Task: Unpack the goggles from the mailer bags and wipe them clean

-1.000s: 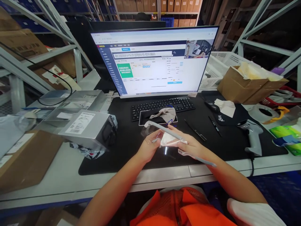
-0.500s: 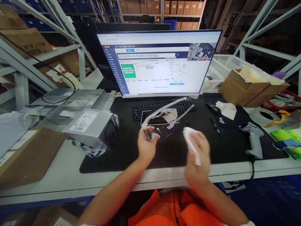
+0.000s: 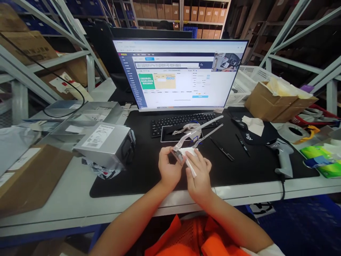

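Observation:
My left hand (image 3: 169,165) pinches a pair of clear-framed glasses (image 3: 183,139) at the lens end, with both temples pointing away toward the keyboard. A folded white tissue (image 3: 190,166) is in my right hand (image 3: 199,174), its fingers pressed on it against the lens side. The lenses are mostly covered by my fingers and the tissue. Behind the glasses, a crumpled grey cloth (image 3: 192,130) lies on a dark, white-edged rectangle (image 3: 166,136) in front of the black keyboard (image 3: 160,125).
A monitor (image 3: 181,85) stands at the back. Left is a grey product box (image 3: 98,142) beside a cardboard box (image 3: 34,177). Right are pens (image 3: 222,149), a mouse (image 3: 239,123), a barcode scanner (image 3: 283,156), a tape roll (image 3: 293,132) and a green tissue pack (image 3: 322,160).
My right hand has moved left with the tissue and now meets the glasses. The glasses have shifted right and turned slightly in my left hand. A pen on the mat is now uncovered.

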Demonstrator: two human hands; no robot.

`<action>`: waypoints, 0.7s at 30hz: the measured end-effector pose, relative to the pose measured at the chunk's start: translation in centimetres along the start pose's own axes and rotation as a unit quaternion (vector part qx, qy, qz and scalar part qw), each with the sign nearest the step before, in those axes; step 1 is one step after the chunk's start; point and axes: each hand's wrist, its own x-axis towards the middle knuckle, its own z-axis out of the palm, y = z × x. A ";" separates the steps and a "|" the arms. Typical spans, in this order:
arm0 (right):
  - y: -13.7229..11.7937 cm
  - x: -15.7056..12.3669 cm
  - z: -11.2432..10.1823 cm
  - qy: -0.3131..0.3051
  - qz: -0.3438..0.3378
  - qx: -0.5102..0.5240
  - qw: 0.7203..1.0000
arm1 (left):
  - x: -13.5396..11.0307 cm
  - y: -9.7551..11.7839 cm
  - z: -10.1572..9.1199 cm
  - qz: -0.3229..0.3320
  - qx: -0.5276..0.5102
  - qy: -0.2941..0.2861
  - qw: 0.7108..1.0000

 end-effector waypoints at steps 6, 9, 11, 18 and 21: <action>0.1 0.1 0.1 0.008 -0.012 -0.013 1.000 | 0.3 0.1 0.1 0.077 0.037 0.033 0.996; -0.1 0.2 0.1 0.015 -0.021 0.002 1.000 | 0.8 -0.2 -0.2 0.108 0.054 0.051 0.991; -0.1 0.0 -0.1 0.013 -0.014 0.047 0.999 | 1.4 -0.4 -0.3 0.101 0.039 0.046 0.993; 5.1 -1.6 -5.1 0.137 0.164 0.177 0.961 | 3.5 0.0 -0.3 -0.066 -0.212 -0.046 0.974; 7.4 0.1 -7.0 0.233 0.186 0.156 0.942 | 3.2 0.6 0.0 -0.152 -0.293 -0.120 0.936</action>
